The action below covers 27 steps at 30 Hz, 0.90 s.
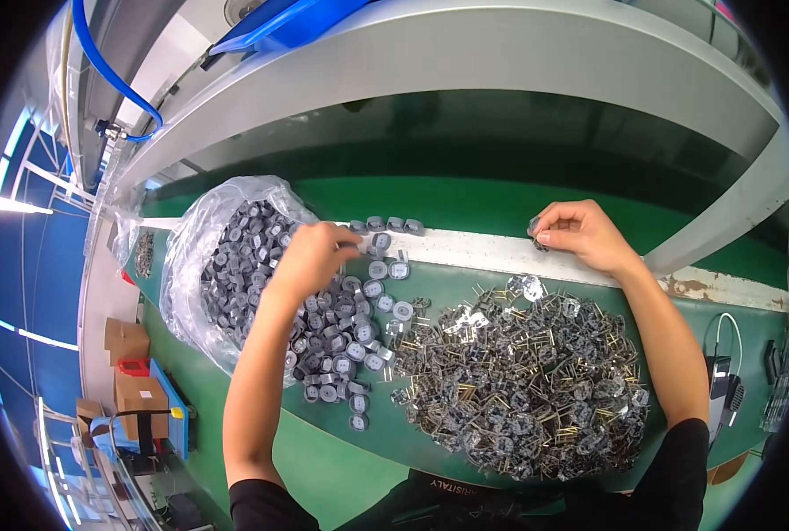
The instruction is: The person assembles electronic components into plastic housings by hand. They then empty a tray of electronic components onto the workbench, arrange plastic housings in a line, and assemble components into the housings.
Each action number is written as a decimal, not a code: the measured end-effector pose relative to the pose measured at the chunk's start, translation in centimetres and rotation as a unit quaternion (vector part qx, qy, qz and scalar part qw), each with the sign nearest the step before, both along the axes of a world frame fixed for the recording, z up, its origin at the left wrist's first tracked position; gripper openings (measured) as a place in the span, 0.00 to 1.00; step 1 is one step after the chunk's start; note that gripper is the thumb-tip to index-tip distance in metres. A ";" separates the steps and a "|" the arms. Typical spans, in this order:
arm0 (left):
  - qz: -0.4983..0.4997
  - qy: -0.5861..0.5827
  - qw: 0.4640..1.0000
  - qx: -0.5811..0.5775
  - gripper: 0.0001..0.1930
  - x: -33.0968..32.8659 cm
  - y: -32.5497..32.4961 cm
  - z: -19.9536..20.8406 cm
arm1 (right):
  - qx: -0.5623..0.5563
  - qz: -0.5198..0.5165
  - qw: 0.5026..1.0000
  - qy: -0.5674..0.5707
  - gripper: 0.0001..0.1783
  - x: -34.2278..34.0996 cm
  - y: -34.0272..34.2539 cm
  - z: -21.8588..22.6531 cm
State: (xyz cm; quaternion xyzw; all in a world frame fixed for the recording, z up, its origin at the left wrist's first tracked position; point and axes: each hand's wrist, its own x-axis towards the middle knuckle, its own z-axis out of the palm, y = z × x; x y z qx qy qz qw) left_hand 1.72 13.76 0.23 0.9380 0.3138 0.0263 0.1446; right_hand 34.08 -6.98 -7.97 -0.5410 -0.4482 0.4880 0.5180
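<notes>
My left hand [313, 259] reaches over the loose grey round plastic caps [332, 341], fingers curled together at the tips. Whatever lies between those fingertips is too hidden to name. Farther right, above the white strip, my right hand [582, 235] pinches a small dark part [536, 232] between thumb and fingers. A large heap of small metal-and-clear parts with brass-coloured pins [527, 380] lies in front of me. Several grey caps stand in a short row [394, 224] at the white strip, just right of my left hand.
A clear plastic bag [186, 283] full of grey caps lies open at left. The white strip [483, 245] crosses the green table [323, 434]. A grey machine frame [465, 53] arches beyond it, its leg [722, 208] at right. Cardboard boxes [138, 398] stand on the left.
</notes>
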 end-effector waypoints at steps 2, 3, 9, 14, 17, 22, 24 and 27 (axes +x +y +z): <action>0.084 -0.003 0.995 -0.061 0.13 0.6 0.3 1.6 | 0.005 -0.004 1.000 0.004 0.06 0.4 -0.3 0.2; 0.091 -0.051 0.984 -0.142 0.14 0.4 1.1 2.1 | 0.008 -0.005 1.000 0.004 0.06 0.5 -0.5 0.3; 0.157 -0.296 0.831 -0.444 0.17 0.6 2.0 3.3 | 0.008 -0.005 1.000 0.009 0.05 0.9 -0.9 -0.1; 0.130 -0.395 0.761 -0.497 0.19 0.8 1.7 3.4 | -0.002 -0.002 1.000 -0.004 0.03 0.9 -0.6 0.1; 0.114 -0.398 0.744 -0.524 0.18 0.3 2.6 2.9 | 0.004 -0.002 1.000 0.002 0.03 0.8 -0.6 0.2; 0.156 -0.322 0.821 -0.445 0.16 0.6 2.9 2.8 | 0.011 -0.012 1.000 0.012 0.06 0.8 -0.7 -0.3; 0.162 -0.319 0.831 -0.426 0.13 0.8 2.6 2.7 | 0.001 -0.011 1.000 0.001 0.05 0.7 -0.7 0.1; 0.191 -0.231 0.902 -0.312 0.09 1.3 3.2 2.3 | 0.001 -0.010 1.000 -0.005 0.03 0.8 -0.7 -0.1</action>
